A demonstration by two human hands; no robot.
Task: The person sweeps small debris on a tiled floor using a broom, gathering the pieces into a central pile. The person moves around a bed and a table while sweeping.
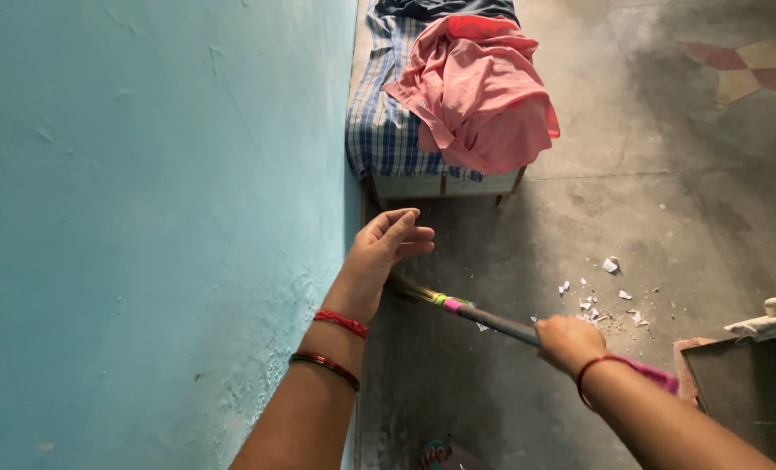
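Note:
My right hand (566, 341) grips the dark handle of a broom (483, 318), whose straw head reaches toward the base of the wall under my left hand. My left hand (386, 246) is raised with fingers apart, holding nothing, close to the turquoise wall (144, 218). Red bangles and thread circle my left wrist; a red thread circles my right. Small white paper scraps (598, 300) lie scattered on the grey concrete floor beyond the broom.
A cot (388, 130) with a blue checked sheet stands against the wall ahead, a pink cloth (479, 91) heaped on it. A low box or tray edge (736, 383) sits at the right. A coloured tile pattern (745, 65) marks the floor far right.

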